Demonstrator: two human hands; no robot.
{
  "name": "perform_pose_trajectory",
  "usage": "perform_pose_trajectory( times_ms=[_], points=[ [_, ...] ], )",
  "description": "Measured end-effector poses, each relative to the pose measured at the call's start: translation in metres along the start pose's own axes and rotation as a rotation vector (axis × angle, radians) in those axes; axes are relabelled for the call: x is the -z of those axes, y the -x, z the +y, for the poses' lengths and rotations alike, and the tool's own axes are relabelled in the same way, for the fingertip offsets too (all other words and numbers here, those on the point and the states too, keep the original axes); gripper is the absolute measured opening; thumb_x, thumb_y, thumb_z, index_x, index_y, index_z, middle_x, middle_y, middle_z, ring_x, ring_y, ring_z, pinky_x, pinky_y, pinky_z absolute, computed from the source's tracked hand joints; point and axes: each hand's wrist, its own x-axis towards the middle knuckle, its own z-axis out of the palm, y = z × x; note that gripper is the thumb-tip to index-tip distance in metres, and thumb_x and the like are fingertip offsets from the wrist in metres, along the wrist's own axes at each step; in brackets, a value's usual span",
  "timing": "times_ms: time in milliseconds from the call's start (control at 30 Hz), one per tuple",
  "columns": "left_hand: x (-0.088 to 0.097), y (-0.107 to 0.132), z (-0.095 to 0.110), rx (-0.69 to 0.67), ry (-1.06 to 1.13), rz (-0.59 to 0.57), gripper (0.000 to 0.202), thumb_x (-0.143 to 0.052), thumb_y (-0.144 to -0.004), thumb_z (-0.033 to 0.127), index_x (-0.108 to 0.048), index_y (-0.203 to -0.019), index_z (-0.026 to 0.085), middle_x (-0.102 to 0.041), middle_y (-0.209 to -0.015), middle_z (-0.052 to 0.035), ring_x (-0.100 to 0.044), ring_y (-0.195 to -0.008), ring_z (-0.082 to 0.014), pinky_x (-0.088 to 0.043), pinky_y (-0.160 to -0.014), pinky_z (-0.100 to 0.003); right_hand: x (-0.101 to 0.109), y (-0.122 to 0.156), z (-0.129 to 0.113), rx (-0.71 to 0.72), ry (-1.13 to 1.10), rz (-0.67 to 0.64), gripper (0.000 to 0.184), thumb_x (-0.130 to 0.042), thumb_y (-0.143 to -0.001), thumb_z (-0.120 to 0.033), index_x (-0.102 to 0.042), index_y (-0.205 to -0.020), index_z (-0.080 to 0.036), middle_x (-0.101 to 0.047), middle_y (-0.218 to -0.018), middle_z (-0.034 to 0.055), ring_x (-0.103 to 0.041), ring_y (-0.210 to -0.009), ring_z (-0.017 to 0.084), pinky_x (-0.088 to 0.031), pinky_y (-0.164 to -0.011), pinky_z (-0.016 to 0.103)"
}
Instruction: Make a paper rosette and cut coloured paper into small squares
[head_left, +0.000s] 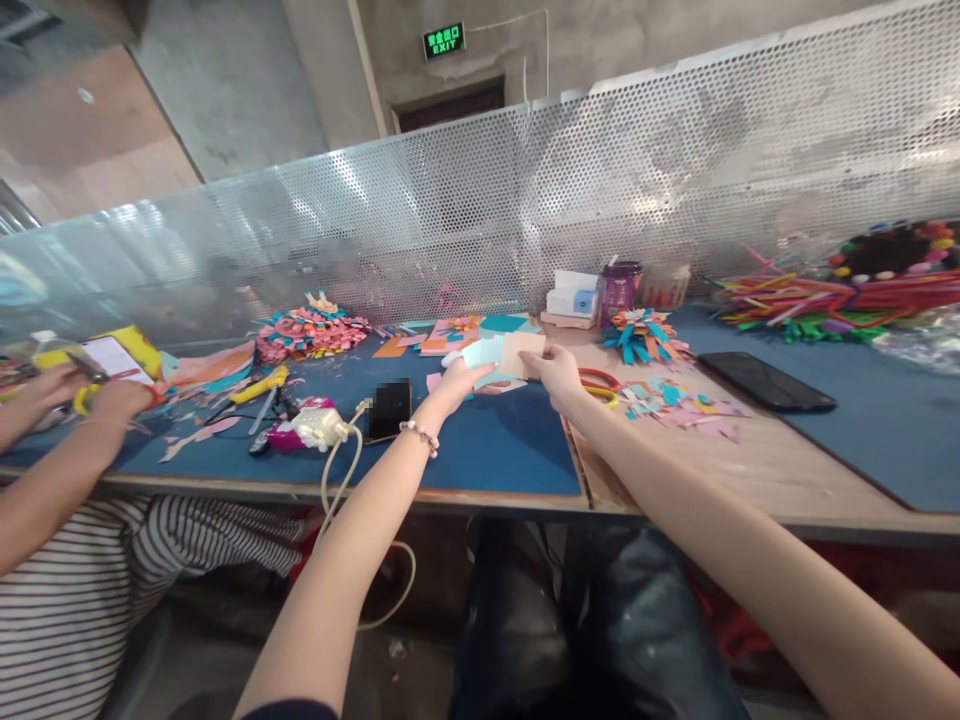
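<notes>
Between my hands, just above the table, are pieces of paper: a light blue paper piece (482, 353) on the left and a cream paper piece (517, 352) on the right, overlapping in the middle. My left hand (455, 385) pinches the light blue one. The cream one's right edge is gripped by my right hand (557, 374). Behind them lie stacked coloured papers (506, 324) in teal, pink and orange. Scissors with red and yellow handles (602, 384) lie beside my right wrist, partly hidden by it.
A tablet-like black phone (765, 380) lies right; paper scraps (675, 405) are nearer. Left are a dark phone (390, 410), a power strip (311, 428) and a pink paper pile (311, 330). A co-worker's hands (112, 400) hold scissors. A perforated metal screen (450, 210) stands behind.
</notes>
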Motion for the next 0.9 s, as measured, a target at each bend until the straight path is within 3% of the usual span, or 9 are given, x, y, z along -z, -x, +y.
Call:
perform_pose_trajectory(
  times_ms=[467,733,900],
  points=[
    [0.005,-0.0026,-0.0028,0.009,-0.08,0.01,0.061,-0.071,-0.072,0.018,-0.048,-0.129,0.016,-0.065,-0.114,-0.0155,-0.071,-0.074,-0.0232,-0.06,-0.06,-0.031,-0.0002,0.0048,-0.0025,-0.078,-0.04,-0.09,0.018,-0.072,-0.067,-0.02,-0.061,-0.079,-0.014,-0.07,-0.071,0.0055,-0.066,-0.061,0.017,-0.056,-0.058,0.03],
    [0.0048,-0.0024,-0.0016,0.0,-0.073,0.038,0.059,-0.071,-0.074,0.02,-0.05,-0.129,0.017,-0.066,-0.112,-0.0144,-0.072,-0.074,-0.0224,-0.06,-0.061,-0.03,0.0006,0.002,-0.0024,-0.04,0.014,-0.015,0.017,-0.067,-0.068,-0.021,-0.061,-0.082,-0.013,-0.068,-0.077,0.0064,-0.064,-0.062,0.018,-0.053,-0.05,0.029],
    [0.0053,-0.0014,-0.002,0.001,-0.076,0.034,0.057,-0.071,-0.074,0.021,-0.051,-0.128,0.017,-0.066,-0.111,-0.0131,-0.071,-0.074,-0.0218,-0.06,-0.062,-0.03,0.0014,-0.0012,-0.0004,0.005,0.029,-0.002,0.022,-0.07,-0.064,-0.023,-0.06,-0.082,-0.014,-0.068,-0.079,0.0051,-0.065,-0.067,0.017,-0.054,-0.057,0.028]
  ],
)
